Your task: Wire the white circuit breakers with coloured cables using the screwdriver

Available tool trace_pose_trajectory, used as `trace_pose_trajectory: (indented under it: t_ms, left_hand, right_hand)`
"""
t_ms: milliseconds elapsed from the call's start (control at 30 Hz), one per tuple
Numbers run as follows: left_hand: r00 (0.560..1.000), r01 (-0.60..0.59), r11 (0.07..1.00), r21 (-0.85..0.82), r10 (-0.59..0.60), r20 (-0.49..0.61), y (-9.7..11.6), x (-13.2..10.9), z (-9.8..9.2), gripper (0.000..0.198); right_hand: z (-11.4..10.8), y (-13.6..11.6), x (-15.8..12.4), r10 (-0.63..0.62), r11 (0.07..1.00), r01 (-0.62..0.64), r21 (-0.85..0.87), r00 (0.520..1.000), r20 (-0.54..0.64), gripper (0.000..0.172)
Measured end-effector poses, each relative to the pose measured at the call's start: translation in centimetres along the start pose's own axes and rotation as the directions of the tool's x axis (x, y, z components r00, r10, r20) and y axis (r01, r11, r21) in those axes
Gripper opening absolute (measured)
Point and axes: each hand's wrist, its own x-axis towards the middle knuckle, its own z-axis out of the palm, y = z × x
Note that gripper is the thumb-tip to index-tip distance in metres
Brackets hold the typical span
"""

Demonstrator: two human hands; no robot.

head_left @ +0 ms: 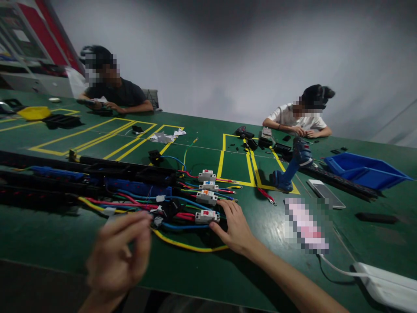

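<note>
My left hand (119,254) is raised at the near table edge, somewhat blurred. Its fingers curl into a pinch, and anything between the tips is too blurred to make out. Behind the fingertips lies a black clip-like part (170,209) among red, blue and yellow wires. My right hand (236,226) rests at the right end of the nearest circuit breaker (207,216), thumb and fingers spread apart. Its thumb touches that breaker's edge; the fingertips reach beside another breaker with an orange switch (207,197). Two more breakers (207,175) sit behind, on wires from long black strips (127,169).
Beyond stand a blue cordless tool (291,167), a blue bin (368,169) and a white phone (325,193). A white power strip (387,282) lies at right. Two people (119,93) sit across the green table. A yellow wire (189,248) loops near the front.
</note>
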Motion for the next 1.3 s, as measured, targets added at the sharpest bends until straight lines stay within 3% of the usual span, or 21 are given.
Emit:
trace_pose_trajectory:
  t_ms: [67, 133, 233, 333, 467, 600, 733, 933, 1133, 1200, 1300]
  left_hand:
    - [0.963, -0.134, 0.991, -0.027, 0.137, 0.232, 3.4, -1.6, 2.1, 0.048]
    - [0.923, -0.110, 0.992, -0.066, 0.127, 0.364, 5.1, -2.5, 4.5, 0.052]
    - [0.889, -0.021, 0.999, -0.041, 0.037, 0.455, 4.8, -3.0, 7.8, 0.053]
    - [0.856, 0.015, 1.000, -0.019, -0.003, 0.517, 3.6, -2.6, 9.6, 0.054]
    - [0.818, 0.013, 1.000, -0.003, -0.009, 0.574, 2.6, -1.3, 9.8, 0.055]
    - [0.757, -0.009, 1.000, 0.006, 0.003, 0.653, 2.1, -0.2, 9.3, 0.051]
    - [0.731, 0.014, 1.000, -0.010, -0.004, 0.682, 1.5, 0.1, 9.5, 0.040]
    - [0.699, 0.055, 0.998, -0.002, -0.037, 0.715, 1.3, 0.4, 9.9, 0.030]
    - [0.683, -0.037, 0.999, 0.024, 0.008, 0.730, 1.1, 0.9, 10.4, 0.019]
    - [0.673, -0.062, 0.998, 0.000, 0.041, 0.739, 0.7, 0.7, 10.6, 0.019]
    - [0.683, -0.074, 0.996, -0.054, 0.090, 0.725, 0.0, 0.2, 10.9, 0.020]
  right_hand:
    - [0.0, 0.0, -0.1, -0.007, 1.000, 0.007, 0.024, 1.000, 0.000, 0.054]
    - [-0.1, 0.0, -0.3, -0.010, 0.999, 0.010, 0.053, 1.000, -0.004, 0.054]
    - [-0.4, 0.1, -0.2, -0.010, 0.996, 0.013, 0.089, 0.999, -0.032, 0.053]
    - [-1.3, 0.5, 0.2, 0.026, 0.997, -0.019, 0.080, 0.996, -0.081, 0.037]
    - [-2.7, 1.5, 0.8, 0.099, 0.995, -0.099, 0.020, 0.995, 0.029, 0.007]
    - [-3.7, 2.4, 1.1, 0.090, 0.995, -0.098, 0.033, 0.976, 0.197, 0.010]
    - [-4.2, 2.7, 1.2, 0.044, 0.994, -0.068, 0.085, 0.964, 0.261, 0.009]
    - [-3.2, 3.1, 1.5, 0.134, 0.991, -0.134, -0.011, 0.979, 0.153, 0.007]
    - [-3.3, 3.2, 1.6, 0.153, 0.988, -0.150, -0.035, 0.980, 0.123, 0.007]
    - [-4.3, 3.1, 1.5, 0.140, 0.990, -0.144, 0.006, 0.973, 0.181, 0.008]
    - [-5.7, 2.6, 1.2, 0.035, 0.990, -0.083, 0.116, 0.931, 0.363, 0.015]
